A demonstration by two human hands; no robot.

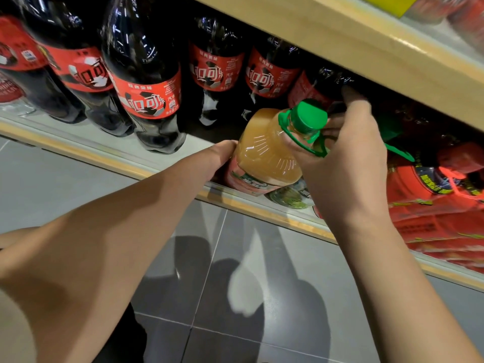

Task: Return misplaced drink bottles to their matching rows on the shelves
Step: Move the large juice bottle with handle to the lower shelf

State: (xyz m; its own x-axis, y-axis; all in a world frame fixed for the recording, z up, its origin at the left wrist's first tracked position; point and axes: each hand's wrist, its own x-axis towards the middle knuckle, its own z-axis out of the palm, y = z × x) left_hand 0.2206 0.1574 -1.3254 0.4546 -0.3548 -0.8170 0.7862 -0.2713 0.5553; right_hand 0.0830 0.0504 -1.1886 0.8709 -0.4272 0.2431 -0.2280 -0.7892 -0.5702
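A large orange juice bottle with a green cap and green carry handle stands tilted at the shelf's front edge, among cola bottles. My right hand grips its neck and handle from the right, the fingers curled around just below the cap. My left hand presses against the bottle's lower left side, near its label. Dark cola bottles with red labels fill the row to the left and behind.
The shelf lip runs diagonally across the view, with a wooden shelf board close above the bottle tops. Red-labelled bottles with red and green handles crowd the right side. Grey floor tiles lie below.
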